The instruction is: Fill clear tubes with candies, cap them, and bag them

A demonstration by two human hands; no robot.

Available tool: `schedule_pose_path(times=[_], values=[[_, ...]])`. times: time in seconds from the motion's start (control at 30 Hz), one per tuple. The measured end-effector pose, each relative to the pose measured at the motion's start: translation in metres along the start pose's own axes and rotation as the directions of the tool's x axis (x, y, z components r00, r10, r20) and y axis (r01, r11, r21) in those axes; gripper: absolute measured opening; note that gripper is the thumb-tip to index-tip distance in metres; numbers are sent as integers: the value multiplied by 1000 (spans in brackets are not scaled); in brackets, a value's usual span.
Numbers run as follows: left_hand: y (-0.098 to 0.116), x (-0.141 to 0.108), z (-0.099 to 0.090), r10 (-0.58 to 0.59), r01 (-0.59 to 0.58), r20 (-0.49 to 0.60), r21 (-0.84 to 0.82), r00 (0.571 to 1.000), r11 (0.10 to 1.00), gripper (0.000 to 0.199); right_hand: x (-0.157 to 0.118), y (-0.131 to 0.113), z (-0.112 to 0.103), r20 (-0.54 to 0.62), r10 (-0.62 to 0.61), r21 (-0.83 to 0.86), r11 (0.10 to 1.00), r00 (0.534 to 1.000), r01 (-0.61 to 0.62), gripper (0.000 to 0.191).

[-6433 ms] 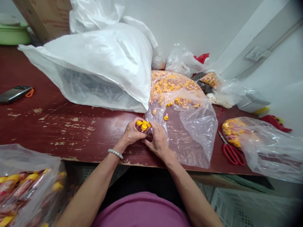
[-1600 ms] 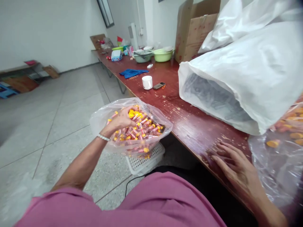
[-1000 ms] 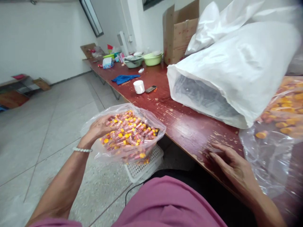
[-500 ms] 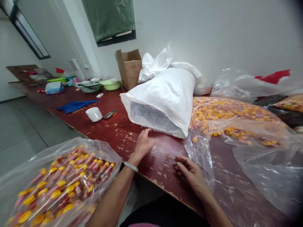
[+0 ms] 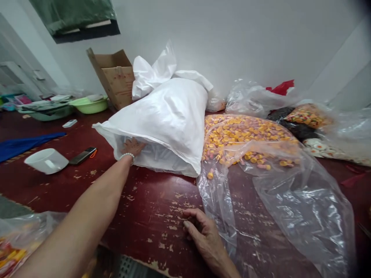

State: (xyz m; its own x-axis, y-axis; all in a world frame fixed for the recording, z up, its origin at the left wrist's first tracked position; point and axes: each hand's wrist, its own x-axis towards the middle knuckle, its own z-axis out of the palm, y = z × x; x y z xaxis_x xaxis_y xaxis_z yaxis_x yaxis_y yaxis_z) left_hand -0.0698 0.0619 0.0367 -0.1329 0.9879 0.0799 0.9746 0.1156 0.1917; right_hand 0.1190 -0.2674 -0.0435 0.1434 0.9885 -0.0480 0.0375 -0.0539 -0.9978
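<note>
My left hand (image 5: 133,147), with a pale bead bracelet on its wrist, reaches inside the mouth of a large white sack (image 5: 171,110). Its fingers look spread over clear plastic tubes (image 5: 159,151) lying in the sack; the fingertips are partly in shade. Over the bare tabletop in front of the sack, my right hand (image 5: 201,233) hovers or rests with loosely curled fingers, thumb and forefinger apart, nothing seen in it. Just right of it lies a clear plastic bag (image 5: 223,200) whose far part holds many small yellow-and-pink pieces (image 5: 240,133).
On the dark red table (image 5: 156,224) to the left are a white mug (image 5: 46,161), a phone (image 5: 83,156), a blue cloth (image 5: 26,146) and a green basin (image 5: 89,105). A cardboard box (image 5: 118,83) stands behind. A bag of yellow-capped tubes (image 5: 14,247) sits at lower left.
My left hand has moved from the tabletop into the sack's mouth. My right hand stays near the table, loosely curled. The view has turned right.
</note>
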Motion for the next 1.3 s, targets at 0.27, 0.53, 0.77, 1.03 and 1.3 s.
schedule_pose_path(times=[0.27, 0.53, 0.77, 1.03, 1.3], values=[[16, -26, 31, 39, -48, -134, -70, 990, 996, 62, 1, -7, 0, 15, 6, -69, 998, 1000, -5, 22], [13, -55, 47, 164, -171, -122, -54, 979, 984, 46, 1, 0, 1, 17, -71, -32, 997, 997, 71, 20], [15, -107, 43, 255, -257, -59, -22, 965, 966, 39, -1, 5, 2, 26, -63, 23, 998, 998, 63, 22], [30, -178, 48, 365, -367, -139, 10, 920, 930, 35, -5, 8, 7, -38, -184, -65, 981, 982, 181, 32], [35, -214, 48, 479, -483, -60, -95, 876, 871, 52, 1, 2, 25, -17, -451, -651, 683, 892, 332, 44]])
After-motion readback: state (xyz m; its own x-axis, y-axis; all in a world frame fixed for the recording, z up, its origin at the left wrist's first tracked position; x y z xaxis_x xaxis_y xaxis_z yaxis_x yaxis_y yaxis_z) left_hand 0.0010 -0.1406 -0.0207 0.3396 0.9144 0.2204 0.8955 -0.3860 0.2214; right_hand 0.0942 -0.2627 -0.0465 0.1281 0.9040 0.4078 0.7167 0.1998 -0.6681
